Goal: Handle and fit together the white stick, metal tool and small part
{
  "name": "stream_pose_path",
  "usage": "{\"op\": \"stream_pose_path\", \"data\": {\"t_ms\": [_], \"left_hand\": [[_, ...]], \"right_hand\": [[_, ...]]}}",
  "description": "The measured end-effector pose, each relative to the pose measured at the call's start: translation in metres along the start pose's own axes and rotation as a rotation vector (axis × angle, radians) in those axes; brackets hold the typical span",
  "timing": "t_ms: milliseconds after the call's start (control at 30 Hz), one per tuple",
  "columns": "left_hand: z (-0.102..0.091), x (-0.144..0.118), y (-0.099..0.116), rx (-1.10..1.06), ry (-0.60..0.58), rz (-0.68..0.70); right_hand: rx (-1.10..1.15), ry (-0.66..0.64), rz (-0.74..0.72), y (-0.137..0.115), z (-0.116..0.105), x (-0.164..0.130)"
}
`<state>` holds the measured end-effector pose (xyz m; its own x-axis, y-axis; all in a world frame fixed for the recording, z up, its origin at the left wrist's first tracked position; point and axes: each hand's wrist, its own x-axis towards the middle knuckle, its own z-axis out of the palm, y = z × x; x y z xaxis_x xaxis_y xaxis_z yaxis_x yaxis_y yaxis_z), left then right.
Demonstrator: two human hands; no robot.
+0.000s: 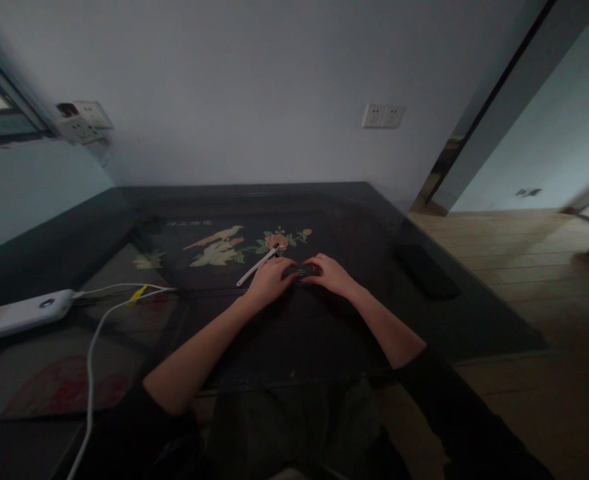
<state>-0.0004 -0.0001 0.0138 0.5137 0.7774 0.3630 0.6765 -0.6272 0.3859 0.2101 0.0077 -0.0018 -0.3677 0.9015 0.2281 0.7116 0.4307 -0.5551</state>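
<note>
Both my hands meet near the middle of a dark glossy table (pixel 284 333). Between them is a small dark object (pixel 302 271) with faint light marks on it; its kind is too dim to make out. My left hand (pixel 270 280) is closed on its left end, and my right hand (pixel 330 275) pinches its right end with thumb and fingers. Just beyond my left hand lies a thin white stick-like tool (pixel 254 268) with a dark tip, slanting over the flower picture in the tabletop.
A dark flat rectangular object (pixel 427 270) lies on the table's right side. At left are a white power strip (pixel 29 313) and a white cable (pixel 92 353) with a yellow tag (pixel 137 295). A wall with sockets (pixel 383 116) stands behind the table.
</note>
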Motion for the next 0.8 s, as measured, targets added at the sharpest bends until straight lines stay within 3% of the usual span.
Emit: {"op": "stream_pose_path", "data": {"t_ms": [300, 800], "left_hand": [[0.016, 0.005, -0.002, 0.001, 0.009, -0.036], [0.020, 0.008, -0.001, 0.073, -0.037, -0.116]], "right_hand": [[-0.023, -0.051, 0.028, -0.007, 0.001, -0.002], [-0.085, -0.075, 0.044, -0.015, -0.001, -0.004]]}}
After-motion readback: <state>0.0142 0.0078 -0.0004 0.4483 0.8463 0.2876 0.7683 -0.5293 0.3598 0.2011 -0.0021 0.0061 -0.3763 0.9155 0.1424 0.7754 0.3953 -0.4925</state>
